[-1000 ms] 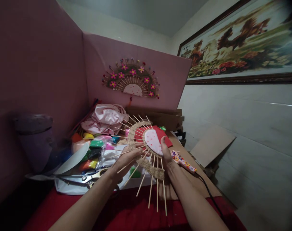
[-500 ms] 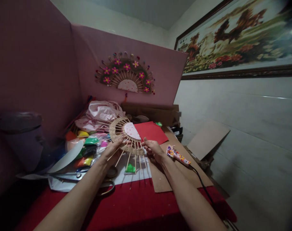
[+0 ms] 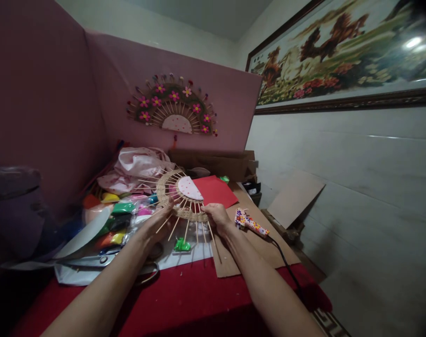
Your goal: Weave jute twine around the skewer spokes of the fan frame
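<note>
In the head view, both forearms (image 3: pixel 107 276) extend forward; the left hand (image 3: pixel 157 223) grips a fan of pale sticks and woven tan cord (image 3: pixel 163 187), the right hand (image 3: pixel 218 218) pinching its right end. The fan hangs between them above the red-clothed table (image 3: pixel 185 292), near a brown cardboard sheet's (image 3: pixel 227 264) left edge.

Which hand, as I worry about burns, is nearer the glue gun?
Right. The right hand is just left of the glue gun; the left hand is farther left, holding the fan.
</note>
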Available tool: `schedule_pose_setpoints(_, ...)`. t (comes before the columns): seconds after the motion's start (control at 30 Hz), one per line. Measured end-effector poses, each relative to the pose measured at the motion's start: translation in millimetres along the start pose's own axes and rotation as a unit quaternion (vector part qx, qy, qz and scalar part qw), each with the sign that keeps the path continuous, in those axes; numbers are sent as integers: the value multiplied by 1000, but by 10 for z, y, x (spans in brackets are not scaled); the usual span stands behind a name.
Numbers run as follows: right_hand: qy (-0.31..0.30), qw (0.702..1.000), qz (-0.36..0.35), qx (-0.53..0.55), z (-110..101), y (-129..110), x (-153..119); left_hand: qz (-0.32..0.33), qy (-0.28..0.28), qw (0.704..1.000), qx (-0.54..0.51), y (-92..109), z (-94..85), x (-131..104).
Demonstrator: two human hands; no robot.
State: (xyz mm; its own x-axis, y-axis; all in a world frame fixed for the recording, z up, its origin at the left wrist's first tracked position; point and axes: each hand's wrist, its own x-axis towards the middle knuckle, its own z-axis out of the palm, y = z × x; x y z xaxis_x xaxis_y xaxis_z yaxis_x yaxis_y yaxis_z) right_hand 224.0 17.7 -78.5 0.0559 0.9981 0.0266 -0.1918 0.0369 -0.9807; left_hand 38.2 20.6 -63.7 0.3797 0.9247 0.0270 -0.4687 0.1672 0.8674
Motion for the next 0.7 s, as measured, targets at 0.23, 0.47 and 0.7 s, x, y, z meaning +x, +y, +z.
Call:
schedule_pose_setpoints(0.23, 19, 1000, -13, 11, -77, -44, 38, 27, 7, 999, 15, 14, -33, -48)
schedule_pose_setpoints(0.47, 12, 1000, -20, 7, -213, -209, 11, 90, 5, 995, 53, -31, 244, -185)
schedule_pose_setpoints(0.7, -1, 999, -21, -36, -167, -218, 94, 113, 3, 992, 62, 25, 226, -158)
